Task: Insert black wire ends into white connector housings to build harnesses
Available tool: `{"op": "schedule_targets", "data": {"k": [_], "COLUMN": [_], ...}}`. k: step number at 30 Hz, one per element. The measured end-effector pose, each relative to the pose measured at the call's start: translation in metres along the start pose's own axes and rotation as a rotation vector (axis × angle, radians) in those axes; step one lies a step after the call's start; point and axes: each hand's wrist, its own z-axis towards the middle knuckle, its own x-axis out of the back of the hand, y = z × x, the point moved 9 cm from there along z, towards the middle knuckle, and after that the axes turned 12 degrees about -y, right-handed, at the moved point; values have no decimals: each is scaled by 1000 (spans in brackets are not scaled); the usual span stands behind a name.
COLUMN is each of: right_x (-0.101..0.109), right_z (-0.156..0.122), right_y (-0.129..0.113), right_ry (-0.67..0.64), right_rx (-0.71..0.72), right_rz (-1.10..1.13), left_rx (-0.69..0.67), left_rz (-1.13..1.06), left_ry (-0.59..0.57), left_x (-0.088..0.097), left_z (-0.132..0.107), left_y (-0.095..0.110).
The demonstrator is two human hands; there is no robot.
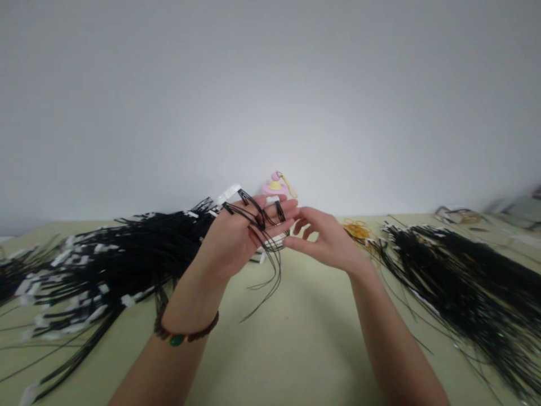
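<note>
My left hand (240,239) is turned palm up, its fingers stretched out. It holds a wire harness (264,221) of thin black wires with white connectors. One wide white connector (228,194) sits above the thumb side, and a smaller white connector (273,199) lies at the fingers. Loose wire ends hang below the palm over the table. Close to the left fingertips is my right hand (323,237), its fingers curved and its thumb apart from them, with nothing visible in its grasp.
A big heap of black wires with white connectors (127,259) covers the table's left. Black wire bundles (460,282) lie on the right, beside yellow bands (357,231). Behind my hands stands a pink and yellow object (275,185), partly hidden, before a pale wall.
</note>
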Motion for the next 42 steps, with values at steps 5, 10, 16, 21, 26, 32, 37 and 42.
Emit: {"op": "schedule_targets", "data": {"k": [5, 10, 16, 21, 26, 32, 37, 42], "right_x": [32, 17, 24, 2, -3, -11, -19, 0], "right_z": [-21, -14, -13, -9, -7, -5, -2, -5], "right_y": [-33, -37, -11, 17, 13, 16, 16, 16], "right_ry": [413, 273, 265, 91, 34, -15, -29, 202], "right_rx": [196, 227, 82, -116, -139, -224, -241, -205], "right_rz": [-156, -226, 73, 691, 890, 1012, 1037, 667], "left_rx": [82, 122, 220, 244, 226, 189, 180, 123], "left_rz": [68, 102, 114, 151, 154, 199, 188, 160], "left_ry": [-75, -77, -189, -394, -457, -396, -371, -350], "left_x": [-11, -9, -7, -18, -28, -27, -27, -26], "left_z": [-1, 0, 0, -6, -8, -6, -5, -1], "left_y": [-12, -22, -28, -31, -28, -25, -26, -24]}}
